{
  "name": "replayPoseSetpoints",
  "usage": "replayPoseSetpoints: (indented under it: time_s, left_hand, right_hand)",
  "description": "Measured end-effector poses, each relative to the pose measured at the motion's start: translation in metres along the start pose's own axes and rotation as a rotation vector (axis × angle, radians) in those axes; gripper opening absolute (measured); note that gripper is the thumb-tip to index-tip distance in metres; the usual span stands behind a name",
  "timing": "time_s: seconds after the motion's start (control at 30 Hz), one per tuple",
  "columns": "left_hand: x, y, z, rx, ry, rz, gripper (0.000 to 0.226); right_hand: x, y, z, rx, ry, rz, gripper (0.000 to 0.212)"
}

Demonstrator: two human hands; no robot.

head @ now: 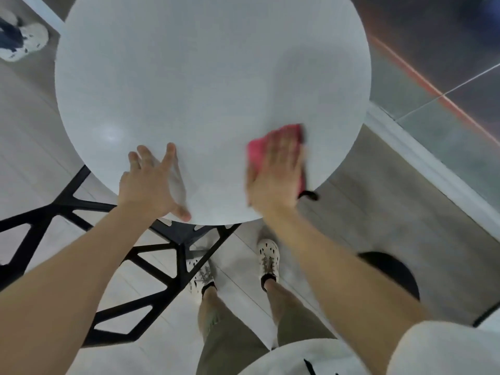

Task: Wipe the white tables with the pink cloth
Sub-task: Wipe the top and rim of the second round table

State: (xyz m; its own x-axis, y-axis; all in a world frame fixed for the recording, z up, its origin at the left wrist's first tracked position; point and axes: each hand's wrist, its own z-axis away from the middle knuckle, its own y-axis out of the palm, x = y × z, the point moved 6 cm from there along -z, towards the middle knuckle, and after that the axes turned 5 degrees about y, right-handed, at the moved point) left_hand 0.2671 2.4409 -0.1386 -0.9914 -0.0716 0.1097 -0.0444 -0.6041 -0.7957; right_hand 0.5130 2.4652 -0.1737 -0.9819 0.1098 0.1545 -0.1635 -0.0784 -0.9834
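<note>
A round white table [211, 85] fills the upper middle of the view. On its near right part lies the pink cloth [256, 148], mostly covered by my right hand [276, 171], which presses flat on it with straight fingers; the hand is blurred. A dark tag of the cloth hangs over the table's edge. My left hand [151, 182] rests flat on the near edge of the table, fingers spread, holding nothing.
A black chair [81, 212] with an open lattice frame stands under the table's near left side. My feet in white shoes [267, 259] are on the pale floor below. A black round stool [392, 272] is at the right. Another person's shoe [24, 41] shows at top left.
</note>
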Motion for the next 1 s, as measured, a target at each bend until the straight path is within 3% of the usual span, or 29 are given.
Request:
replayPoseSetpoints:
  time_s: [0.07, 0.13, 0.23, 0.3, 0.37, 0.47, 0.53, 0.6, 0.63, 0.77, 0.87, 1.0]
  left_hand:
    - [0.0, -0.001, 0.0, -0.008, 0.017, -0.017, 0.182]
    - [0.0, 0.001, 0.0, -0.023, 0.022, -0.019, 0.173]
    - [-0.001, -0.002, 0.002, -0.001, 0.024, -0.018, 0.178]
    - [-0.001, -0.003, 0.003, 0.017, 0.02, -0.006, 0.182]
    - [0.001, -0.003, 0.003, 0.015, 0.018, 0.001, 0.181]
    - [0.004, 0.001, 0.002, -0.012, 0.008, 0.019, 0.179]
    - [0.005, 0.003, 0.003, -0.016, 0.014, 0.016, 0.179]
    - [0.005, 0.002, 0.002, -0.017, 0.024, 0.012, 0.18]
    - [0.004, 0.001, 0.001, -0.028, 0.027, 0.011, 0.18]
    - [0.004, -0.002, 0.004, -0.043, 0.025, 0.026, 0.177]
    - [0.002, 0.001, 0.005, -0.047, 0.049, 0.047, 0.176]
    - [0.004, -0.001, 0.004, -0.048, 0.044, 0.017, 0.178]
  right_hand:
    - [0.076, 0.017, 0.052, 0.106, -0.265, -0.034, 0.074]
    - [0.108, 0.021, 0.075, 0.167, -0.406, -0.056, 0.073]
    - [0.08, 0.02, 0.062, 0.155, -0.667, -0.014, 0.07]
    - [0.031, 0.011, 0.033, 0.103, -0.744, 0.01, 0.068]
    - [-0.017, 0.001, -0.027, 0.067, -0.617, 0.027, 0.069]
    - [-0.058, -0.012, -0.12, -0.011, -0.206, 0.037, 0.072]
    - [-0.046, -0.01, -0.142, -0.049, 0.088, -0.007, 0.075]
    - [0.005, -0.005, -0.121, -0.081, 0.189, -0.043, 0.077]
    - [0.036, 0.0, -0.099, -0.074, 0.13, -0.042, 0.077]
    - [0.126, 0.026, 0.021, 0.089, -0.41, 0.009, 0.073]
    - [0.097, 0.025, 0.055, 0.128, -0.663, -0.03, 0.069]
    - [0.025, 0.009, 0.024, 0.102, -0.755, 0.039, 0.07]
